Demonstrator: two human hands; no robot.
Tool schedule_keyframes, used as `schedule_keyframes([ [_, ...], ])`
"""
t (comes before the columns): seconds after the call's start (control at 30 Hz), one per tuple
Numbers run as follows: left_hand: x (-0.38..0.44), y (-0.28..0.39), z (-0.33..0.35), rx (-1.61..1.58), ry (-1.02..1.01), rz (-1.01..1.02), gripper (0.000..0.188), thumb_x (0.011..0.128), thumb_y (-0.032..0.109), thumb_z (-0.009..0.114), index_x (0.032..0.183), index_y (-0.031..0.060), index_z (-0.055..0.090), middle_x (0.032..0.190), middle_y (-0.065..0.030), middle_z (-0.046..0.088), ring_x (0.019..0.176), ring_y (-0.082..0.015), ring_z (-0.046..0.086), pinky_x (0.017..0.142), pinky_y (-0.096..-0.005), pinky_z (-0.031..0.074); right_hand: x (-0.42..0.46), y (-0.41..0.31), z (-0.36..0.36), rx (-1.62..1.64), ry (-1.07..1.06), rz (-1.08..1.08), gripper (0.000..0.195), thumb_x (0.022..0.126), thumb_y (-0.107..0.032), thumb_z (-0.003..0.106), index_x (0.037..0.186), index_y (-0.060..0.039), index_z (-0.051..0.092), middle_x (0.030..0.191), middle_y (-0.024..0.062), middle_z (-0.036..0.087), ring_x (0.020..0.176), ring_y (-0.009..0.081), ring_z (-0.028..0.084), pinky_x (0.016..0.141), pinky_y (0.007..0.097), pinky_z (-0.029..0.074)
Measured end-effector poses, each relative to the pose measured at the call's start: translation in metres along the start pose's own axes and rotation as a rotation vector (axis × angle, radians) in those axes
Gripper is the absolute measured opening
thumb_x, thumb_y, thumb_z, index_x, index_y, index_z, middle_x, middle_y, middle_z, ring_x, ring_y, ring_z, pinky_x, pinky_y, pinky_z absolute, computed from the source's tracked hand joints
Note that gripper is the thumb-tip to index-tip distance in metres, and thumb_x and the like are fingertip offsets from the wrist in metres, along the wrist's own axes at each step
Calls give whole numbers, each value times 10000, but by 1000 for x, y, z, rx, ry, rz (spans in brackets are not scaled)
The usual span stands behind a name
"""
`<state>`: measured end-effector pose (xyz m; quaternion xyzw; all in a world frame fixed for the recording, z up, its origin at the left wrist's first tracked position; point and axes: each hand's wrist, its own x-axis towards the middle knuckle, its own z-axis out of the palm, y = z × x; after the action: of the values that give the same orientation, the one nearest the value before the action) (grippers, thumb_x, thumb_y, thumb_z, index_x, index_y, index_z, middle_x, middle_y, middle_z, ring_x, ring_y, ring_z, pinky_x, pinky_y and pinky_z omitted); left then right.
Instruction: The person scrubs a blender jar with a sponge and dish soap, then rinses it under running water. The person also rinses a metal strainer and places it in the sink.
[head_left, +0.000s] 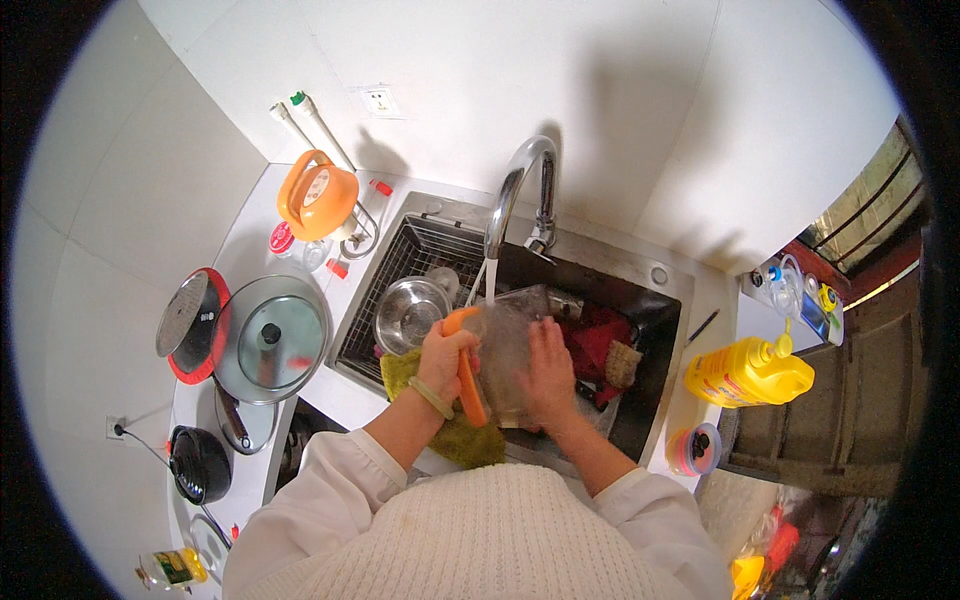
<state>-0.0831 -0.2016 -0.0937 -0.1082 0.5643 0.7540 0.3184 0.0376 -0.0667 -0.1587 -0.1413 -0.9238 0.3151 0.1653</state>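
My left hand (444, 360) grips the orange handle (471, 379) of a clear jug (510, 352), which is tilted over the sink. Against the jug's right side lies my right hand (551, 371), flat, its fingers extended and slightly blurred. Water runs from the chrome faucet (517, 187) in a stream that falls at the jug's near-left part. Beyond and right of the jug, a red cloth (600, 341) and a brown scrubbing pad (622, 364) are in the dark sink basin (652, 300). A green towel (461, 442) hangs over the sink's front edge below my left wrist.
Left of the jug, a steel bowl (405, 311) sits in a wire drying rack (360, 330). On the counter stand an orange soymilk-maker head (322, 199), a glass pot lid (262, 322) and a black pot (199, 465). A yellow pump bottle (739, 373) occupies the right counter.
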Motion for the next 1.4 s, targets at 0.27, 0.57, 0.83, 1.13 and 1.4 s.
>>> schedule_keyframes([
  [0.27,1,-4,0,-1,-55,32,433,764,12,579,1195,19,541,693,-37,541,491,-160,513,436,-288,454,16,41,19,490,-29,358,717,888,-305,570,1475,-31,260,1536,187,246,1412,366,252,1139,404,240],
  [0.57,3,-8,-5,-28,-25,8,422,757,13,577,1177,38,548,722,-53,550,505,-170,526,440,-296,466,10,-27,-7,-295,-22,-119,701,885,-300,572,1478,-69,277,1524,202,261,1399,376,268,1129,415,249],
  [0.83,1,-6,1,-17,-15,-10,462,758,9,572,1218,45,537,717,-48,541,501,-179,526,442,-311,457,32,42,28,394,-34,265,725,860,-340,621,1474,-117,308,1569,158,160,1437,379,152,1120,551,209],
  [1.13,5,-12,6,-11,30,0,462,761,2,562,1221,42,536,762,-59,565,522,-183,528,452,-312,455,43,0,1,-81,-45,-68,743,854,-365,627,1478,-121,303,1554,154,219,1436,342,197,1134,480,223],
  [1.4,2,-7,-1,-25,-49,-21,441,745,-13,568,1177,43,493,762,-75,558,512,-193,520,452,-330,453,35,30,2,304,-68,226,723,883,-324,604,1452,-5,292,1498,195,311,1396,365,276,1126,404,267],
])
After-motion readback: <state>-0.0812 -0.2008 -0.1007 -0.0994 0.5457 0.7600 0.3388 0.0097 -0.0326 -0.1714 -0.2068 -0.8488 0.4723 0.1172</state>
